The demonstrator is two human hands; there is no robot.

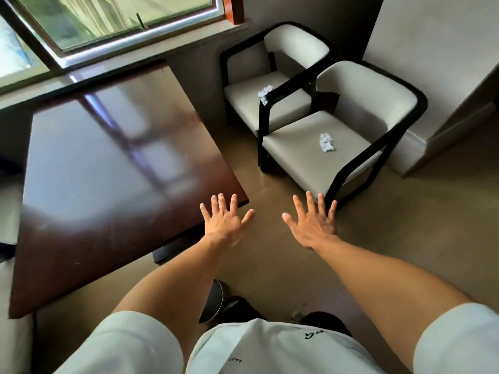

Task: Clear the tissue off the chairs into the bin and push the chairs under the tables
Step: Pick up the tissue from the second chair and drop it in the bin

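Both arms stretched forward, palms down, over bare floor. Left hand (226, 222) flat with fingers spread, holding nothing, its fingertips over the near right corner of the dark wooden table (108, 171). Right hand (314, 222) also flat and fingers splayed, empty, fingertips just short of the front leg of the near chair (310, 157). Two matching armchairs, black frames with pale cushions, stand side by side right of the table, both pulled out, not under it. Near chair has one crumpled tissue (326, 143) lying in the middle of its seat. Far chair (251, 101) sits behind it, closer to the wall, with a second tissue wad (264, 93) on the right side of its seat, partly hidden by the near chair's black armrest. Table top glossy, reflects the window (121, 22) above it. Round dark bin (214, 300) with a metal rim on the floor just by the person's feet, between the arms, only partly visible behind the left forearm; contents cannot tell. Dark shoes (324, 322) below, white shirt (270, 349) and short white sleeves at the bottom edge. Pale wall corner and skirting board to the right of the chairs.
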